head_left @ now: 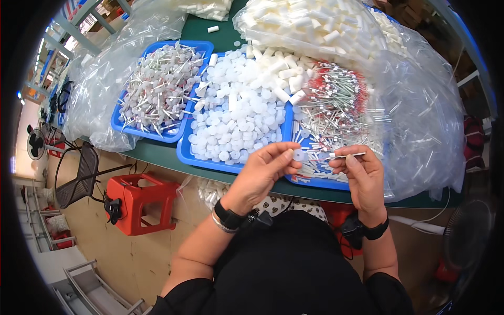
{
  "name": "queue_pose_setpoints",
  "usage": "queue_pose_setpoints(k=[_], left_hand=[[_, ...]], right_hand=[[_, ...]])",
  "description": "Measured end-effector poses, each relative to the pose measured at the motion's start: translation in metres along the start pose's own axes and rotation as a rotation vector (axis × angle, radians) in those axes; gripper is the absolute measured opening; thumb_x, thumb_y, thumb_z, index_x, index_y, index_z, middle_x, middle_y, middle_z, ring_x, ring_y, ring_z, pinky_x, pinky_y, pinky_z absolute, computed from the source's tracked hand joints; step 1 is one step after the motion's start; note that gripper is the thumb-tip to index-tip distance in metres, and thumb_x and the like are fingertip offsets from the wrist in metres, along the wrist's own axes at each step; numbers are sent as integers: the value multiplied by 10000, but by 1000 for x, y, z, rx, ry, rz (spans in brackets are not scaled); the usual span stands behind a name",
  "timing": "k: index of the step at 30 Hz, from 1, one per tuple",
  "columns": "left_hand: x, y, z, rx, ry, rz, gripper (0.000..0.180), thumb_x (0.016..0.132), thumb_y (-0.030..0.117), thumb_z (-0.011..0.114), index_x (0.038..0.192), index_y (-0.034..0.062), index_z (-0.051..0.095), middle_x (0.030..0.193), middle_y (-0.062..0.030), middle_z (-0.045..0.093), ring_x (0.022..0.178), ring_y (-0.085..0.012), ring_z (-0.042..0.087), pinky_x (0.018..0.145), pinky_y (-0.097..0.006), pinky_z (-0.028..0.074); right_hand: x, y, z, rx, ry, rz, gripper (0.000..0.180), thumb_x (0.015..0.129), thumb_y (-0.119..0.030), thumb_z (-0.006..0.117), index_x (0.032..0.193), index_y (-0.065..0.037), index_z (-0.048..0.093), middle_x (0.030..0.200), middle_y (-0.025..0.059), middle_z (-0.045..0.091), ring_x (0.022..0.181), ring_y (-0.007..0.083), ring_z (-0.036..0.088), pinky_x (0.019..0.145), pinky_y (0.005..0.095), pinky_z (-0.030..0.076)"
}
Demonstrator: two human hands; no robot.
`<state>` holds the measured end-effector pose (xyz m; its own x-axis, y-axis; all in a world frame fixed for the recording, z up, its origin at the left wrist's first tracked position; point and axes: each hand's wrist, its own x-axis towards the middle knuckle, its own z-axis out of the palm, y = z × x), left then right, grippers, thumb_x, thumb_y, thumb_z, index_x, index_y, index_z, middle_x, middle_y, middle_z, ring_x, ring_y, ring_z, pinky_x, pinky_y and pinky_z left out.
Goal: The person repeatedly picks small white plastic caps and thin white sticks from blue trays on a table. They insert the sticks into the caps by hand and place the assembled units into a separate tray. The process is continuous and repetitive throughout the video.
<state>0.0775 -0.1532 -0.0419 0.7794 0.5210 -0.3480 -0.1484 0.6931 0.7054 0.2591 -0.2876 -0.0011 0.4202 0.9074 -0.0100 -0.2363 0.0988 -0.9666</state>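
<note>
- Just one view here, from the cam on your head, the left one of the pair, aimed steeply down past your chest.
- It's a wide fisheye, so the green table edge (157, 152) bows and the corners go black.
- Your left hand (265, 168) and right hand (362, 173) sit close, just below centre, forearms coming in from the bottom.
- The blue trays (184, 152) fill the upper half, a bit further out.
- Off to your left you get floor and a red stool (142, 202).
</note>
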Motion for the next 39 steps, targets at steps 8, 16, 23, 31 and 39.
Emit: queue_pose_setpoints(k=[8,16,23,31,39], left_hand=[[0,-18,4,-182,-33,-41,280,951,140,597,1188,-8,579,1030,-74,664,885,-130,664,752,-230,557],[-1,-16,8,-169,-21,-52,280,949,150,605,1180,-5,576,1048,-74,651,884,-142,661,745,-230,553],[-1,-22,14,-229,-23,-67,281,951,152,602,1178,-13,577,977,-64,648,874,-139,659,770,-229,547],[3,-47,11,-422,-59,-104,310,951,180,608,1188,-17,572,959,-46,641,834,-101,632,783,-232,527],[6,-58,16,-463,-120,-108,299,962,233,590,1179,27,587,953,-29,625,836,-96,596,776,-252,510]], right_hand=[[2,5,5,-173,-16,3,164,979,-77,511,1098,21,566,1066,141,649,950,201,668,819,304,530],[-2,3,13,-337,-46,-64,133,933,-32,574,1048,24,611,1051,138,652,940,199,674,800,292,534],[-1,6,12,-900,-93,-324,103,840,-11,669,942,-1,663,826,115,674,725,187,685,617,291,520],[-6,17,18,-826,-61,-144,138,866,-33,659,995,11,679,787,128,672,552,154,638,487,267,481],[-10,30,18,-798,13,-206,161,884,-23,635,1033,25,670,810,125,684,562,137,642,500,251,497]])
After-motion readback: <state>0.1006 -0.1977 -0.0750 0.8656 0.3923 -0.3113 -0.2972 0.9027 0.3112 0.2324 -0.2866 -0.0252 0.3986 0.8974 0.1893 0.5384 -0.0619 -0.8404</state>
